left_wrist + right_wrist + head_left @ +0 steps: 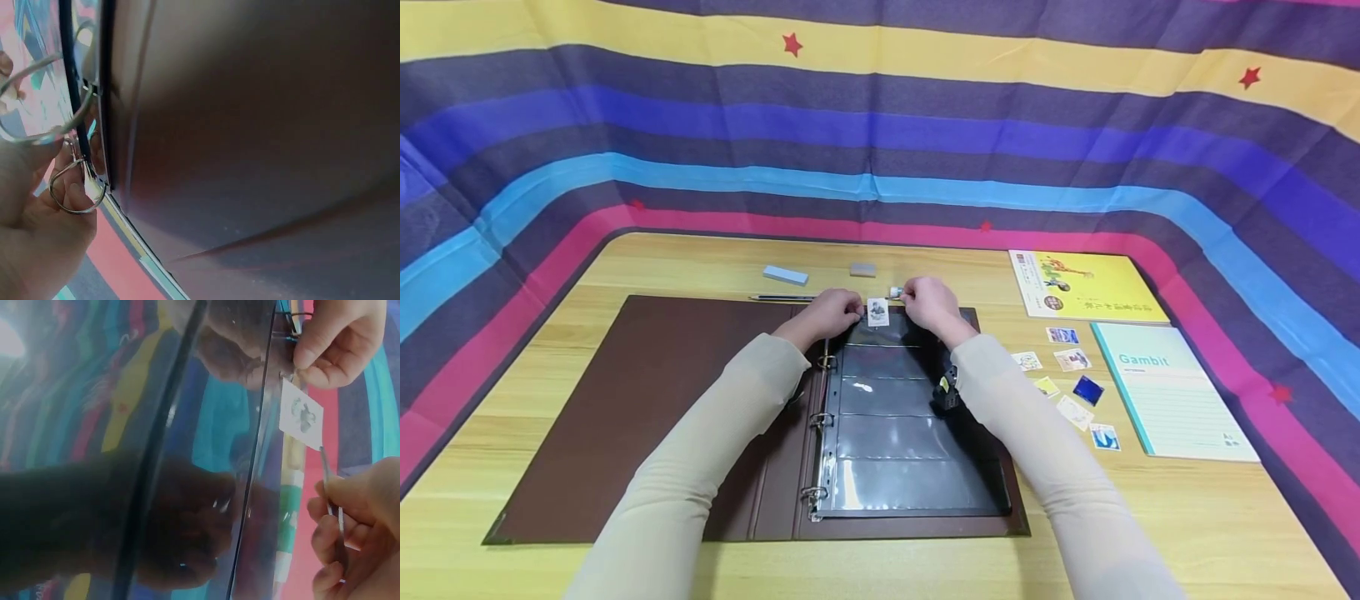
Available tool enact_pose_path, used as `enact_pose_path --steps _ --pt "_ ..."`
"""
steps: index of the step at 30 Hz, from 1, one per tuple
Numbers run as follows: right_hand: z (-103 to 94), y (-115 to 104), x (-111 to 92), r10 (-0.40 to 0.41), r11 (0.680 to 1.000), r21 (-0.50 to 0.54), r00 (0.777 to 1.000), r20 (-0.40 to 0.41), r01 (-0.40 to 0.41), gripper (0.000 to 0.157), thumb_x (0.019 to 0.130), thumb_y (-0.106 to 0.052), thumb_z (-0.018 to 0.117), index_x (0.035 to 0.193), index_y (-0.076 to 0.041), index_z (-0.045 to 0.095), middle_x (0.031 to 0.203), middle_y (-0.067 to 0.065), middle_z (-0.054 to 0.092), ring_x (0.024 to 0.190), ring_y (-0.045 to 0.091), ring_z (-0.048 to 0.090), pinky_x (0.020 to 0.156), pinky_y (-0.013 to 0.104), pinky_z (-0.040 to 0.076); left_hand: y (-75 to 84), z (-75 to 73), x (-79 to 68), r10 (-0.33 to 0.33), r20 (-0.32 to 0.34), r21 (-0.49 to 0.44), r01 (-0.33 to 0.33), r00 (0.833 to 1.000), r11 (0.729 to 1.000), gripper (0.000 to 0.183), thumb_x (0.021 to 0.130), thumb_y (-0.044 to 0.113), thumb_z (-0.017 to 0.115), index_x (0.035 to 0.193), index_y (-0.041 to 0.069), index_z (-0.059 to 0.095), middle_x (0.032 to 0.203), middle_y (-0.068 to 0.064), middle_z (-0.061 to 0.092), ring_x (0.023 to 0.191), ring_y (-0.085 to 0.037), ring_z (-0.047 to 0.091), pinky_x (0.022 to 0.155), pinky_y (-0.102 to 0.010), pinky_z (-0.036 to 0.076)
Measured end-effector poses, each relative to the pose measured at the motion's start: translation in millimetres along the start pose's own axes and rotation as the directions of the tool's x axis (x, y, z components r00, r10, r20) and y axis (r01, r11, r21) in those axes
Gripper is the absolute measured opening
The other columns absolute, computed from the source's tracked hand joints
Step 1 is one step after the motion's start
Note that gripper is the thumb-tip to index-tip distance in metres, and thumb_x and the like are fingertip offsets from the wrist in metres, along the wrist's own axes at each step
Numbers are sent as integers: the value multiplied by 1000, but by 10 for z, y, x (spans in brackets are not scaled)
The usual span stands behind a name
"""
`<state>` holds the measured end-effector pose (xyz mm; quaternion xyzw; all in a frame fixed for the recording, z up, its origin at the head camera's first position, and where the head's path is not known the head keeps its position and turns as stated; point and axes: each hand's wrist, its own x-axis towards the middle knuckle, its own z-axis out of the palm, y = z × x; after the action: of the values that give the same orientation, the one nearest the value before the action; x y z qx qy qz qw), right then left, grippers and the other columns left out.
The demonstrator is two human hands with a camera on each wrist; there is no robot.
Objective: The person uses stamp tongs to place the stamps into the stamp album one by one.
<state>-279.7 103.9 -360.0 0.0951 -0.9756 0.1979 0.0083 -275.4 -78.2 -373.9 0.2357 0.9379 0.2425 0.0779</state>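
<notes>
A brown ring binder (700, 400) lies open, with a dark pocket page (887, 392) of clear strips on its rings. My left hand (831, 315) pinches the top edge of the page near the rings; the left wrist view shows that hand (37, 231) behind two metal rings (78, 187). Over the top pocket is a small white postage stamp (877, 312) with a dark picture. My right hand (931, 304) grips metal tweezers (331, 506), whose tip meets a corner of the stamp (302, 415) in the right wrist view.
Several loose stamps (1071, 360) lie right of the binder, beside a Gambit notebook (1172, 392) and a yellow book (1090, 286). Behind the binder are a pencil (782, 298), a pale blue block (786, 275) and a grey block (862, 270). A striped cloth (880, 125) hangs behind the table.
</notes>
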Motion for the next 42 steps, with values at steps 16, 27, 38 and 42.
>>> enact_pose_path --steps 16,27,38,42 --pt "-38 39 -6 -59 997 -49 993 104 64 15 80 -16 50 82 -16 64 87 -4 58 79 14 51 67 32 39 -24 27 6 -60 0 -94 60 998 994 7 83 9 47 82 7 54 80 -3 52 76 -17 45 71 -31 36" --pt "-11 -13 -9 -183 974 -117 977 112 196 16 78 -9 49 74 -19 61 82 -7 55 77 14 48 71 39 29 -22 30 -4 -73 0 -120 72 997 990 7 83 8 47 83 6 53 81 -4 51 76 -17 46 70 -31 37" --pt "-36 18 -27 -162 977 -120 979 126 178 14 80 -13 50 85 -16 63 92 -2 57 87 18 50 74 37 32 -29 22 0 -80 9 -138 80 997 987 12 84 6 44 91 5 53 87 -6 52 81 -17 47 73 -30 37" --pt "-174 100 -87 -200 979 -38 978 63 203 14 81 -13 51 91 -9 60 92 5 58 87 22 51 74 36 37 -33 19 4 -79 23 -129 82 997 988 16 84 6 44 93 6 57 90 -5 54 84 -16 48 75 -30 37"
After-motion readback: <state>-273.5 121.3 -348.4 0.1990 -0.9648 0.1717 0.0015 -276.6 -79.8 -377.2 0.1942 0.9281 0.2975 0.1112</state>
